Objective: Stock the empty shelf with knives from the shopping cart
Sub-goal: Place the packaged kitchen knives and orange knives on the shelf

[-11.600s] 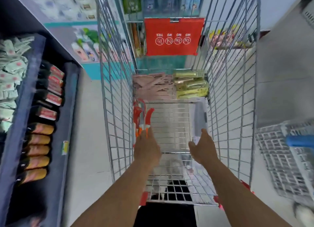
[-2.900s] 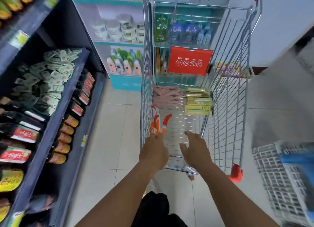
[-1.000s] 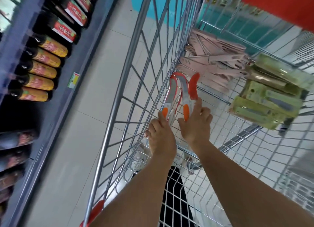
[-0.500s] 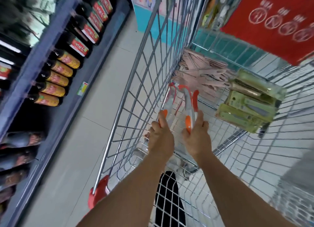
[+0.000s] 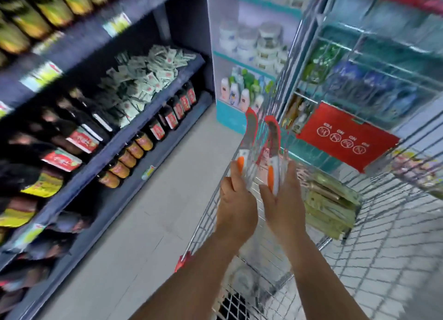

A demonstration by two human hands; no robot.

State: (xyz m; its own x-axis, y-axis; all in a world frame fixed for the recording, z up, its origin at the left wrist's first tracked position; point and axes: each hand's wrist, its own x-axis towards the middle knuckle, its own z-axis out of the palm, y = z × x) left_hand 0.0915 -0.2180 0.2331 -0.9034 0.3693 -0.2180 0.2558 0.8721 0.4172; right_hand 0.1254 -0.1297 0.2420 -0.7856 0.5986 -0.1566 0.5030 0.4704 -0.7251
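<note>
Two packaged knives with orange-and-white handles and red-edged blades stand upright above the wire shopping cart (image 5: 407, 259). My left hand (image 5: 236, 200) grips the left knife (image 5: 248, 140) by its handle. My right hand (image 5: 284, 197) grips the right knife (image 5: 273, 147) the same way. Both hands are side by side over the cart's left rim. More knife packs lie in the cart: a green-yellow stack (image 5: 328, 207) to the right of my right hand. The frame is motion-blurred.
A dark blue shelf unit (image 5: 143, 118) on the left holds sauce bottles (image 5: 134, 149), sachets (image 5: 143, 80) and yellow-green packs. A teal display (image 5: 244, 63) with jars and lotion bottles stands ahead. A red sign (image 5: 347, 137) hangs on the cart's front. Grey floor (image 5: 148, 219) lies between shelf and cart.
Both hands have lifted the two orange-handled knives up out of the cart, and the view has swung up and left toward the shelves.
</note>
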